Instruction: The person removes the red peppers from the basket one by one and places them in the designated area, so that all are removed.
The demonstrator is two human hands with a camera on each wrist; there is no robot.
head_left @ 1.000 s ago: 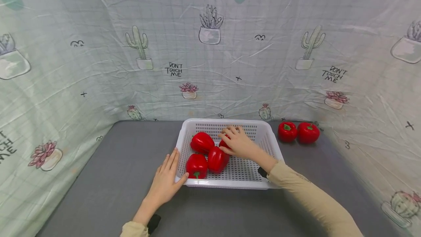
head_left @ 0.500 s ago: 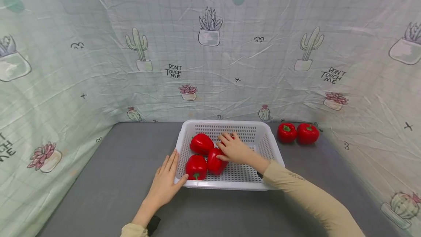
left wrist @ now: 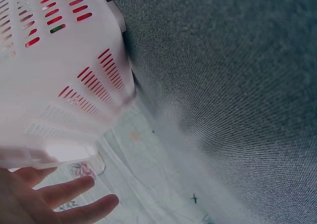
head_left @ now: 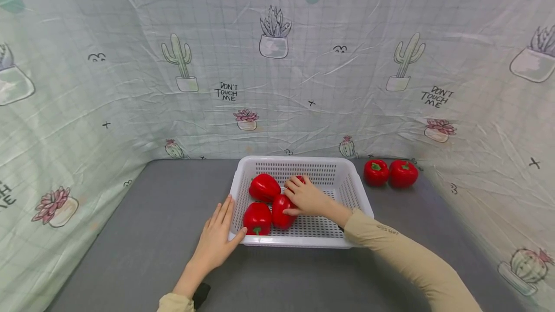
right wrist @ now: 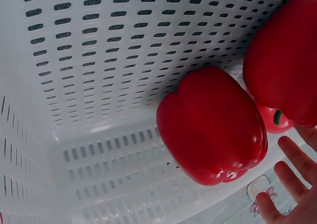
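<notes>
The fingers of the right hand are loosely spread over a red pepper inside the white basket; a firm grip cannot be confirmed. The left hand is laid with straight fingers against the basket's near left corner. Two further peppers are placed on the grey table, right of the basket.

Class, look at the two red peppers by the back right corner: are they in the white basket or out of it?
Out. The two red peppers sit on the grey table, right of the white basket.
</notes>
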